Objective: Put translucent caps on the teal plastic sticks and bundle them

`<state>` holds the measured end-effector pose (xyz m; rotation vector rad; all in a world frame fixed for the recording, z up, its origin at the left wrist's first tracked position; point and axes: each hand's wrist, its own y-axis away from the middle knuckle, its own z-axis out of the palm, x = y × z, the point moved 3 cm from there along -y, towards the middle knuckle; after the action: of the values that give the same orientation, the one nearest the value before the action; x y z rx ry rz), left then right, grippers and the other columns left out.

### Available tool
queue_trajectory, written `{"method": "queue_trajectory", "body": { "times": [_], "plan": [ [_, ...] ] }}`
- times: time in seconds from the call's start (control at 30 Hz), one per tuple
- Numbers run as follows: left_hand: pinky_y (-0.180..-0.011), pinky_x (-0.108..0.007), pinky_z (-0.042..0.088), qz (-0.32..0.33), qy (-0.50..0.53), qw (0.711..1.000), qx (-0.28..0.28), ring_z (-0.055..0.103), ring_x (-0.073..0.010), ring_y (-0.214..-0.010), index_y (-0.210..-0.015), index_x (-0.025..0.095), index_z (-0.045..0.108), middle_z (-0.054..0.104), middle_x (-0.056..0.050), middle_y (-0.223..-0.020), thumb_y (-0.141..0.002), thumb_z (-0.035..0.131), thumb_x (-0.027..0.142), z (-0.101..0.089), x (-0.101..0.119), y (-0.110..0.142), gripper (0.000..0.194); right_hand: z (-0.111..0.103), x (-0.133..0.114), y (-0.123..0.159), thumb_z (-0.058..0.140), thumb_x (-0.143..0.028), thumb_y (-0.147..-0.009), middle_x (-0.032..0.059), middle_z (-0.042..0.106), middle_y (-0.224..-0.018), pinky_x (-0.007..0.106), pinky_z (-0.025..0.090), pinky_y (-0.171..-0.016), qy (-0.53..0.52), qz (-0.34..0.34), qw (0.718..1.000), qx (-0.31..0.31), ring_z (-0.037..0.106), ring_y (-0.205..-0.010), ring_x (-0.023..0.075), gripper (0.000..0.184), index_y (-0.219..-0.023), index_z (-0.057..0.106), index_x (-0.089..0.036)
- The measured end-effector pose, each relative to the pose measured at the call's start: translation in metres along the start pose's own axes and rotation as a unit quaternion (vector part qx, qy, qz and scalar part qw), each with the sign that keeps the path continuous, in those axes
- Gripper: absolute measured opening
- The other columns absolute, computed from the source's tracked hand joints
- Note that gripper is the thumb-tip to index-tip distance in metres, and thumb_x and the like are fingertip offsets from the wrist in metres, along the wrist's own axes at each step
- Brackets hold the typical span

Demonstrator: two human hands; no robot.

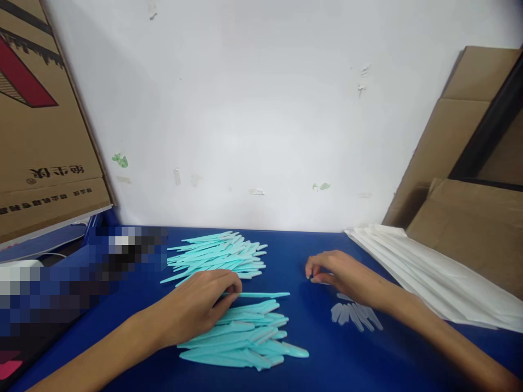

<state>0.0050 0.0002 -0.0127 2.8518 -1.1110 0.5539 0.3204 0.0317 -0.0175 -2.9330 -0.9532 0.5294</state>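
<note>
My left hand (204, 302) is closed, thumb and fingertips pinching a thin turquoise eyebrow razor (265, 294) that points to the right. Below that hand is a pile of similar turquoise razors (241, 337); a second pile (224, 253) lies just beyond it. To the right, my right hand (339, 272) hovers over the table with thumb and fingers pinched together. Whatever is between those fingertips is too small to make out. Several small translucent plastic covers (353, 314) lie beneath the right wrist, some partly hidden by it.
The blue tabletop (302, 375) meets a white wall (253, 109) at the back. White folded sheets (433, 283) lie on the right, beside cardboard (469, 234). A printed cardboard box (49, 125) stands at the left, above a blurred-out area (102, 277).
</note>
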Motion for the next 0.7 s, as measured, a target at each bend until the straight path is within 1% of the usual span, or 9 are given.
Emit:
{"method": "queue_trajectory", "body": {
  "times": [0.1, 0.17, 0.2, 0.27, 0.37, 0.43, 0.5, 0.6, 0.7],
  "plan": [
    [-0.078, -0.031, 0.048, -0.002, -0.022, 0.999, 0.034, 0.063, -0.021, -0.096, -0.114, 0.026, 0.061, 0.068, -0.002, -0.109, -0.105, 0.039, 0.026, 0.001, -0.003, -0.002, 0.024, -0.002, -0.007, 0.0, 0.058, -0.029, -0.096, 0.0025, 0.073, -0.099, 0.029, 0.044, -0.079, -0.011, -0.011, 1.0, 0.01, 0.067, -0.091, 0.0199, 0.011, -0.101, 0.068, -0.025],
    [-0.084, -0.034, 0.049, 0.0, -0.037, 0.998, 0.052, 0.063, -0.023, -0.104, -0.118, 0.026, 0.06, 0.068, -0.003, -0.113, -0.105, 0.036, 0.024, 0.002, -0.006, -0.003, 0.027, -0.006, -0.006, 0.001, 0.063, -0.038, -0.094, 0.0037, 0.072, -0.105, 0.031, 0.044, -0.082, -0.006, 0.01, 1.0, 0.012, 0.066, -0.097, 0.0223, 0.016, -0.103, 0.07, -0.026],
    [-0.085, -0.035, 0.049, 0.002, -0.042, 0.998, 0.056, 0.062, -0.0235, -0.106, -0.12, 0.027, 0.06, 0.068, -0.004, -0.114, -0.105, 0.035, 0.023, 0.003, -0.007, -0.004, 0.029, -0.007, -0.004, 0.002, 0.066, -0.04, -0.092, 0.0043, 0.072, -0.105, 0.031, 0.044, -0.081, -0.003, 0.025, 1.0, 0.006, 0.066, -0.097, 0.0233, 0.019, -0.102, 0.071, -0.025],
    [-0.086, -0.035, 0.049, 0.008, -0.046, 0.997, 0.057, 0.062, -0.0232, -0.107, -0.121, 0.027, 0.059, 0.067, -0.004, -0.115, -0.106, 0.034, 0.022, 0.005, -0.008, -0.004, 0.03, -0.009, 0.001, 0.004, 0.068, -0.041, -0.089, 0.0046, 0.073, -0.099, 0.03, 0.044, -0.076, -0.005, 0.051, 0.999, -0.015, 0.067, -0.091, 0.0234, 0.019, -0.097, 0.072, -0.025],
    [-0.084, -0.034, 0.049, 0.016, -0.046, 0.998, 0.048, 0.062, -0.0223, -0.103, -0.119, 0.028, 0.059, 0.064, -0.003, -0.113, -0.106, 0.038, 0.027, 0.007, -0.008, -0.004, 0.025, -0.006, 0.004, 0.004, 0.062, -0.036, -0.092, 0.0035, 0.072, -0.088, 0.029, 0.043, -0.07, -0.01, 0.056, 0.998, -0.024, 0.066, -0.078, 0.0203, 0.016, -0.09, 0.071, -0.023],
    [-0.079, -0.033, 0.048, 0.017, -0.057, 0.998, 0.037, 0.062, -0.022, -0.097, -0.118, 0.027, 0.059, 0.063, -0.004, -0.109, -0.106, 0.04, 0.029, 0.009, -0.007, -0.004, 0.023, -0.001, -0.001, 0.002, 0.057, -0.033, -0.094, 0.003, 0.071, -0.086, 0.029, 0.042, -0.068, -0.004, 0.045, 0.999, -0.019, 0.064, -0.074, 0.0189, 0.017, -0.089, 0.068, -0.022],
    [-0.071, -0.032, 0.046, 0.011, -0.075, 0.997, 0.028, 0.061, -0.0213, -0.088, -0.116, 0.025, 0.06, 0.061, -0.004, -0.105, -0.106, 0.038, 0.027, 0.01, -0.006, -0.005, 0.024, 0.005, -0.009, 0.001, 0.053, -0.034, -0.097, 0.0021, 0.07, -0.087, 0.028, 0.042, -0.067, -0.01, 0.038, 0.999, -0.014, 0.063, -0.072, 0.0181, 0.018, -0.09, 0.065, -0.022],
    [-0.067, -0.032, 0.042, 0.003, -0.086, 0.996, 0.026, 0.058, -0.0203, -0.08, -0.11, 0.023, 0.061, 0.059, -0.005, -0.1, -0.107, 0.032, 0.027, 0.009, -0.003, -0.007, 0.029, 0.014, -0.021, -0.004, 0.048, -0.034, -0.099, 0.0006, 0.069, -0.093, 0.028, 0.045, -0.071, -0.03, 0.028, 0.999, -0.002, 0.065, -0.078, 0.0182, 0.018, -0.091, 0.061, -0.024],
    [-0.07, -0.032, 0.042, 0.005, -0.069, 0.997, 0.032, 0.057, -0.0202, -0.082, -0.104, 0.021, 0.059, 0.059, -0.004, -0.098, -0.108, 0.03, 0.029, 0.007, 0.0, -0.007, 0.03, 0.021, -0.029, -0.007, 0.048, -0.031, -0.099, 0.0015, 0.069, -0.094, 0.028, 0.047, -0.08, 0.004, -0.018, 1.0, 0.011, 0.066, -0.088, 0.0202, 0.016, -0.087, 0.057, -0.024]
  ]
}}
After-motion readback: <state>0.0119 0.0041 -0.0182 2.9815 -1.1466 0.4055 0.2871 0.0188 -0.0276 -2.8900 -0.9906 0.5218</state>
